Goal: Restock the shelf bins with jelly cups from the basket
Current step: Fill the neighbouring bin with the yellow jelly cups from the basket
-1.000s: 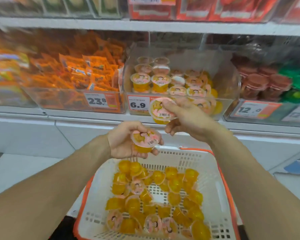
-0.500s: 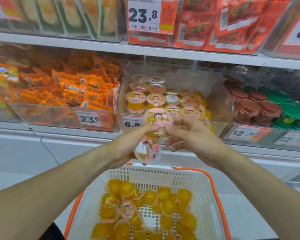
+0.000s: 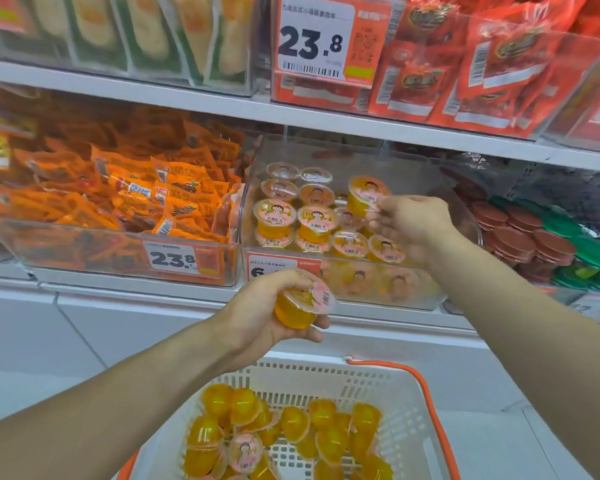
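A clear shelf bin (image 3: 413, 174) on the middle shelf holds several orange jelly cups with pink lids, stacked at its left and front. My right hand (image 3: 409, 226) reaches into the bin and pinches one jelly cup (image 3: 362, 197) by its rim, above the stocked cups. My left hand (image 3: 267, 313) grips a second jelly cup (image 3: 300, 304), tilted on its side, in front of the bin's price tag. Below, a white basket (image 3: 402, 403) with an orange rim holds several more loose jelly cups (image 3: 291, 431).
Left of the jelly bin is a clear bin of orange snack packets (image 3: 125, 202) tagged 23.8. To the right are stacked red and green lidded cups (image 3: 541, 237). The upper shelf (image 3: 222, 105) overhangs with red packets (image 3: 465, 64). White floor lies around the basket.
My right hand has carried its cup up and to the right, from beside my left hand into the bin. My left hand keeps its cup, now tilted sideways. The view has closed in on the shelf.
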`<state>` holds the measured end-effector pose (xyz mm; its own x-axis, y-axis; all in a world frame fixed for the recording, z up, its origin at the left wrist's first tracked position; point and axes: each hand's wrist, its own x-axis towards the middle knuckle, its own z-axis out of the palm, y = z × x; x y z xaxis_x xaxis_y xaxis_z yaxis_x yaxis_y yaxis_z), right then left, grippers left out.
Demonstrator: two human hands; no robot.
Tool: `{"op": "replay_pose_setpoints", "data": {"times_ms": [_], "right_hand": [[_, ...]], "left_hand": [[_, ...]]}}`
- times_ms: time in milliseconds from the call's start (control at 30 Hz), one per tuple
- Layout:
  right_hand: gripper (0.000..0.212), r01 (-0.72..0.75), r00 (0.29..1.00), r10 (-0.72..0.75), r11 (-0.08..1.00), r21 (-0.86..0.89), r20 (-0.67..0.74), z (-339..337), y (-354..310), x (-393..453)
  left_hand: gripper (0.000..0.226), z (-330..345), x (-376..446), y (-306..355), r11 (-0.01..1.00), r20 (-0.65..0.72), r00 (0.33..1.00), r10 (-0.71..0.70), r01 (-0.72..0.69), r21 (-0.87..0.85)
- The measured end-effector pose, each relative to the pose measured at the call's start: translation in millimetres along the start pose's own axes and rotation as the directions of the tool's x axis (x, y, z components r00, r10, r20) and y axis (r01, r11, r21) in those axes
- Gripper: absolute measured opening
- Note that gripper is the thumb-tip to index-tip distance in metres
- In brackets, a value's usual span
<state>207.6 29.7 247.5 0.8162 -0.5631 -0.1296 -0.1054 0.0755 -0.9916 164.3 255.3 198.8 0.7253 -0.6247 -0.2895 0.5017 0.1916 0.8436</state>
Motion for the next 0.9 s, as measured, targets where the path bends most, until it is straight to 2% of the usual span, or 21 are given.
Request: {"op": "replay_pose_setpoints", "data": {"times_ms": [200,300,367,433,533,667,733,800,867,900], "right_hand": [[0.012,-0.193,0.979,0.183,0.972,-0.131,-0.087,30,18,101],[0.019,-0.203,0.973,0.186,0.971,-0.123,-0.137,34,25,120],[0.015,-0.199,0.970,0.180,0.974,-0.105,-0.164,38,23,124],[0.008,-0.198,0.971,0.179,0.973,-0.117,-0.158,43,24,127],[0.016,-0.182,0.976,0.164,0.976,-0.121,-0.141,49,29,133],[0.013,-0.165,0.978,0.149,0.981,-0.102,-0.148,52,36,140],[0.020,-0.153,0.977,0.134,0.982,-0.111,-0.164,50,38,141],[0.032,-0.118,0.975,0.076,0.973,-0.197,-0.209,44,38,139],[0.034,0.002,0.975,-0.089,0.917,-0.398,-0.202,37,30,125],[0.031,0.100,0.969,-0.193,0.879,-0.465,-0.155,34,23,111]], "left_hand": [[0.028,-5,1,-1,1.000,-0.023,0.999,0.027,-0.027,0.006],[0.029,-7,2,0,0.999,-0.024,0.999,0.034,-0.034,0.001],[0.032,-7,2,1,0.999,-0.013,0.999,0.037,-0.037,-0.003],[0.036,-7,3,0,0.999,0.007,0.999,0.042,-0.042,-0.004],[0.042,-7,5,-3,0.999,0.033,0.999,0.035,-0.034,-0.005],[0.041,-7,6,-6,1.000,0.020,1.000,0.021,-0.021,-0.001],[0.041,-8,6,-7,1.000,0.015,1.000,0.021,-0.021,0.014],[0.042,-8,6,-6,0.999,0.014,1.000,0.025,-0.025,0.031],[0.042,-7,5,-4,0.999,0.002,1.000,0.029,-0.029,0.027],[0.043,-7,4,-4,0.999,-0.004,0.999,0.037,-0.037,0.018]]}}
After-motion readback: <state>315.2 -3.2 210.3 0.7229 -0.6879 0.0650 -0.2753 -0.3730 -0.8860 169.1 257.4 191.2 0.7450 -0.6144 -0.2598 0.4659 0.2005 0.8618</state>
